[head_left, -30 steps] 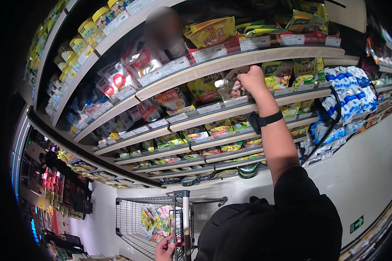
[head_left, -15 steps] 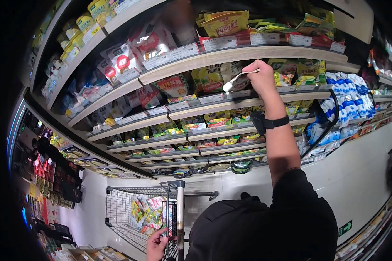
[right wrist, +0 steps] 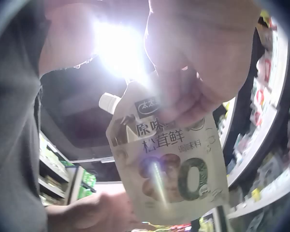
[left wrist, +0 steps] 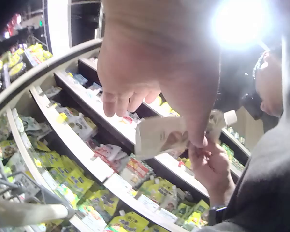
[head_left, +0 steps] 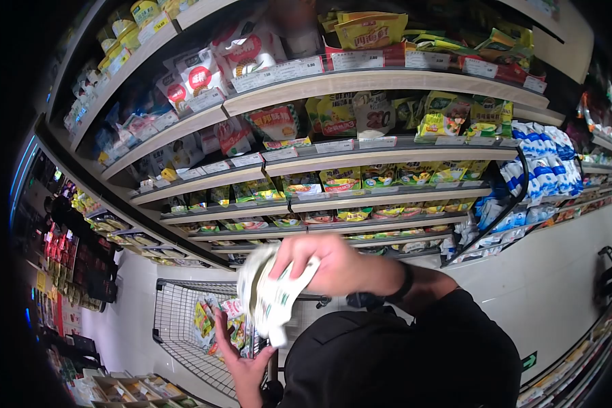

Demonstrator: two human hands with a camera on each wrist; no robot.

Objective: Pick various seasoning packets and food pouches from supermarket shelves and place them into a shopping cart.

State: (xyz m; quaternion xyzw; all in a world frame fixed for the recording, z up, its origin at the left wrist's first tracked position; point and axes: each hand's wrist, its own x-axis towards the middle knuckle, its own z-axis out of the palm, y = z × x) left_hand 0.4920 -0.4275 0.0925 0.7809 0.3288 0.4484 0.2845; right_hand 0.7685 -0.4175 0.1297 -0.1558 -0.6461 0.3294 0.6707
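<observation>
My right hand (head_left: 326,262) grips a cream-coloured seasoning pouch (head_left: 262,299) with a white screw cap, low in front of my body and over the handle end of the shopping cart (head_left: 173,330). In the right wrist view the fingers pinch the top of the pouch (right wrist: 169,188), and its printed front with a mushroom picture shows. My left hand (head_left: 246,364) is just beside the pouch, fingers extended and thumb spread. In the left wrist view the left thumb overlaps the pouch (left wrist: 157,137). Colourful packets (head_left: 204,319) lie inside the cart.
Shelves (head_left: 387,160) of seasoning packets with price tags run across the front. A similar pale pouch (head_left: 374,114) stands on one of them. Blue and white bags (head_left: 544,160) are stacked at the right. Slatted bins (head_left: 126,391) stand at the lower left.
My right hand has taken the pouch off the shelf and brought it down and left, over the cart. My left hand has risen from beside the cart's handle and spread its fingers.
</observation>
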